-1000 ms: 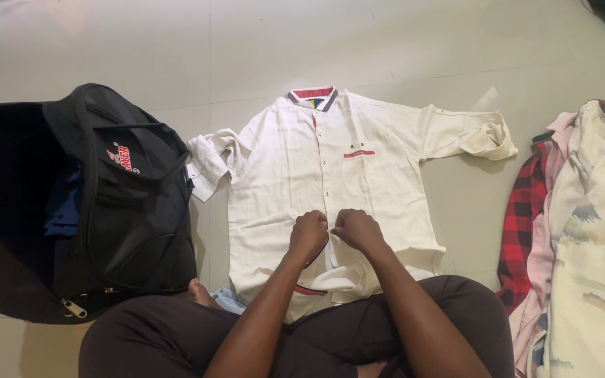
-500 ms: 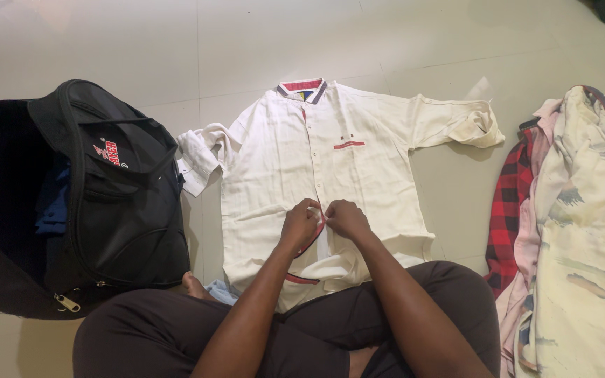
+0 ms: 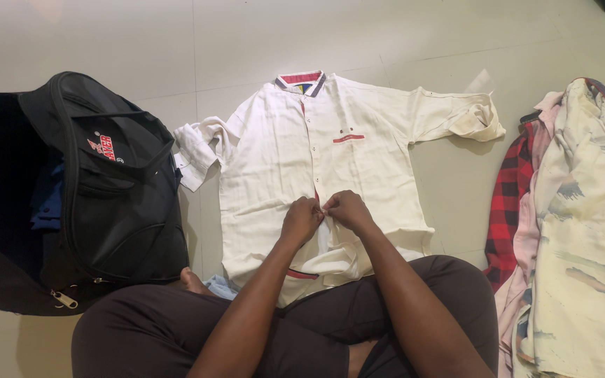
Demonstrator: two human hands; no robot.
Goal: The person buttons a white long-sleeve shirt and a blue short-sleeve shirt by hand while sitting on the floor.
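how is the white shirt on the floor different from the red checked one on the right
The white shirt lies spread flat, front up, sleeves out; the red checked shirt is bunched in a pile, mostly covered by other clothes. The white one is plain with red trim; the other is red and black checks. Both hands pinch the white one's front; nothing touches the checked one. Both lie on the floor.

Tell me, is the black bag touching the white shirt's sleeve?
Touching: the head view shows the white shirt's sleeve cuff lying against the black bag edge, no floor between.
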